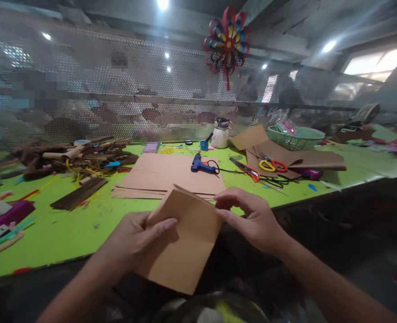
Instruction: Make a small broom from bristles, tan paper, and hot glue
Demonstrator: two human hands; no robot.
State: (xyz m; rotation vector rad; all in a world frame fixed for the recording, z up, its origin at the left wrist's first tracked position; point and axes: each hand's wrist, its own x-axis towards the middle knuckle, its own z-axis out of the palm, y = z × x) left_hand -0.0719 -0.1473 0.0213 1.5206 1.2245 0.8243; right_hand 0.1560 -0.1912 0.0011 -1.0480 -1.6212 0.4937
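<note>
A folded sheet of brown kraft paper [188, 242] is held in front of the table edge, tilted, its upper edge showing more than one layer. My left hand [141, 235] grips its left side, thumb flat on the front face and the other fingers hidden behind. At the upper right corner my right hand [248, 215] pinches the paper's edge between thumb and fingers. Just beyond lie larger flat brown sheets [158, 172] in a stack, with a blue hot glue gun [203, 165] resting on them.
Scissors with orange handles [247, 169] and yellow-and-red-handled scissors [272, 163] lie right of the stack beside black cable. Dark brown scraps [80, 193] pile up at left. A white jar [220, 137] and a green basket [295, 139] stand at the back, before a perforated metal screen [181, 80].
</note>
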